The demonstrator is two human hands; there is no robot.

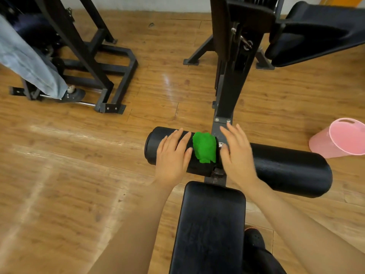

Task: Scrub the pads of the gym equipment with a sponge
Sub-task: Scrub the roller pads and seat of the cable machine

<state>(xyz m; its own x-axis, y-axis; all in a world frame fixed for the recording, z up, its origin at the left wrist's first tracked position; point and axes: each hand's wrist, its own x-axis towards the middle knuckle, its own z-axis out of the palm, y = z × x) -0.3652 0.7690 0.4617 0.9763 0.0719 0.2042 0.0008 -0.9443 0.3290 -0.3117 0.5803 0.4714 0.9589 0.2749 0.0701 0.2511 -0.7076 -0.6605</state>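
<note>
- Grey trouser leg and a dark shoe at far left, another person standing by a black steel frame on the wooden floor.
- Next, the left roller pad, black and lying crosswise, with the left hand flat on top of it, fingers straight and slightly spread, gripping nothing.
- And there's the green sponge, sitting on that same roller at its inner end, just beside the left hand's fingertips (touching or not, I cannot tell).
- Right hand over the centre bracket between the rollers, fingers extended and relaxed, a little blurred, holding nothing.
- Black seat pad below, in the foreground.
- Right roller pad stretches out past the right wrist.
- Pink bucket on the floor at far right, and a big black pad up in the corner.
</note>
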